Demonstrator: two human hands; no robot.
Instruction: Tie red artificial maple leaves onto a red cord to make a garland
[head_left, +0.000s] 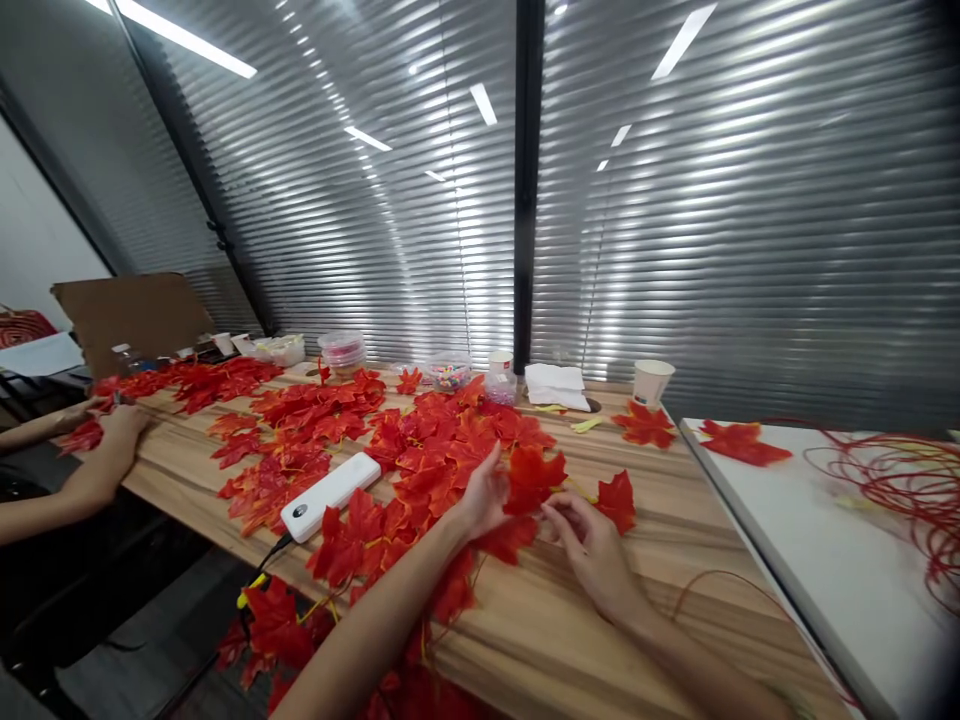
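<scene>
My left hand [484, 495] grips a red artificial maple leaf [534, 478] at the right edge of a big heap of red leaves [420, 450] on the wooden table [570, 610]. My right hand [592, 545] is just right of it, fingers pinched at the leaf's stem where a thin red wire [705, 580] runs off to the right. Another single red leaf [616, 500] lies right behind my right hand.
A white power bank [330, 496] with a black cable lies in the leaves. Cups [651, 382], plastic tubs [342, 351] and white tissues [555, 385] line the back edge. Another person's hands [112, 430] work at the left. A white board [847, 560] with red wire coils [907, 480] sits right.
</scene>
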